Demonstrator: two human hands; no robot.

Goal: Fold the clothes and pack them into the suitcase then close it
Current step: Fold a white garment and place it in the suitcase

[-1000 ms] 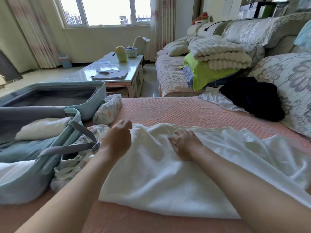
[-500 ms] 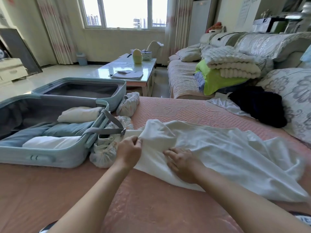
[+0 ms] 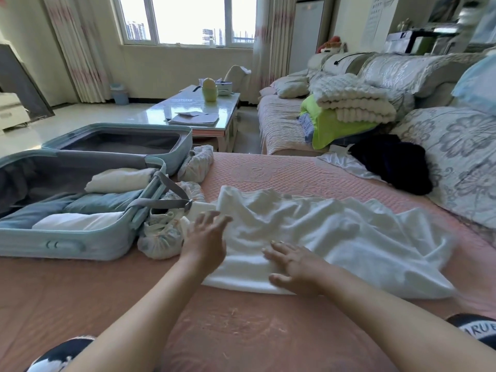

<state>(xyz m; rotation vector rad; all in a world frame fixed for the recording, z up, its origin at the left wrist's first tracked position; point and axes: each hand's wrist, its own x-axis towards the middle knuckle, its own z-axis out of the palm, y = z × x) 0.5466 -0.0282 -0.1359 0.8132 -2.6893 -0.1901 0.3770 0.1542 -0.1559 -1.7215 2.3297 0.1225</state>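
Left hand releases the edge of the white garment that it gripped half a second ago and now spreads open at that edge.

The right hand lies flat on the garment's near fold, fingers straight, just right of the left hand. Whether the left fingertips touch the cloth cannot be told. The garment lies rumpled on the pink cover and runs away to the right of both hands. To the left of the left hand the suitcase lies open, with folded clothes in its near half and a grey strap over its rim. A patterned bundle sits between the suitcase and the left hand. Well beyond the right hand lies a dark garment.
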